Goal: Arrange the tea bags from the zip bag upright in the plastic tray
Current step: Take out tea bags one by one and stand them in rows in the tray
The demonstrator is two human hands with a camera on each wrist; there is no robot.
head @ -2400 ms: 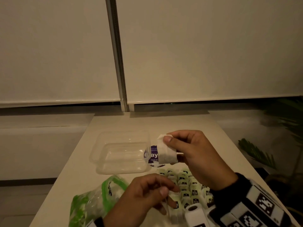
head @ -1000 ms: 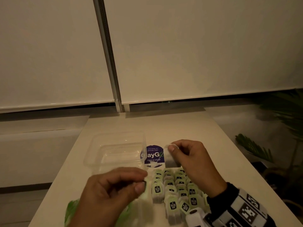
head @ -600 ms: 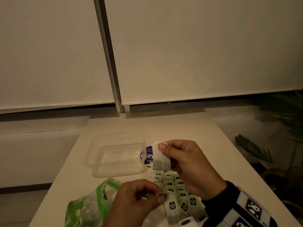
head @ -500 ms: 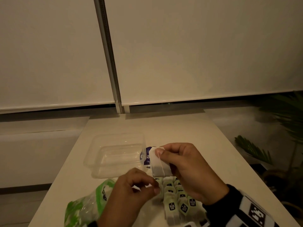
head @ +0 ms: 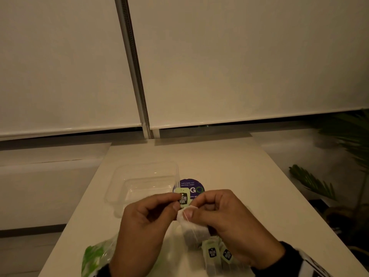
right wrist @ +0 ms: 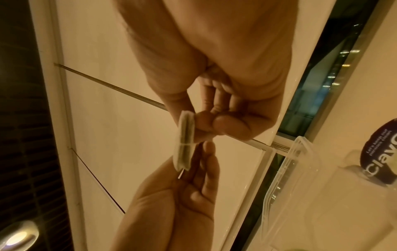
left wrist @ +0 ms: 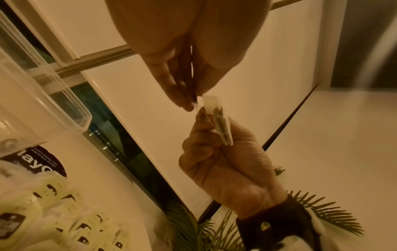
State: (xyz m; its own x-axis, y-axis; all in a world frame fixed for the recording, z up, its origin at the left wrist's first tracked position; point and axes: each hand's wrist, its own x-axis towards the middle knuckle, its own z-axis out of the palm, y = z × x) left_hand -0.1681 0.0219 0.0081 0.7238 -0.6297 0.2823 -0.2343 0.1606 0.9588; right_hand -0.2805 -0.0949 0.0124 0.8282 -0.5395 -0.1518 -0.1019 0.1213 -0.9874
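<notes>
Left hand (head: 147,218) now at tag (head: 183,198).

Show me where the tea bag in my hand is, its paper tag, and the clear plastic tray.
tea bag (head: 194,231): head view, on the pouch's dark lower half.
paper tag (head: 183,198): head view, on the black logo.
plastic tray (head: 119,176): head view, on its far left rim.

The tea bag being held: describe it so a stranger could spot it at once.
Start at the white table, near its front edge, where two hands meet above rows of tea bags. The right hand pinches one white tea bag in the air. Unlike its neighbours, its green tag is pulled away on a string by the left hand.
</notes>
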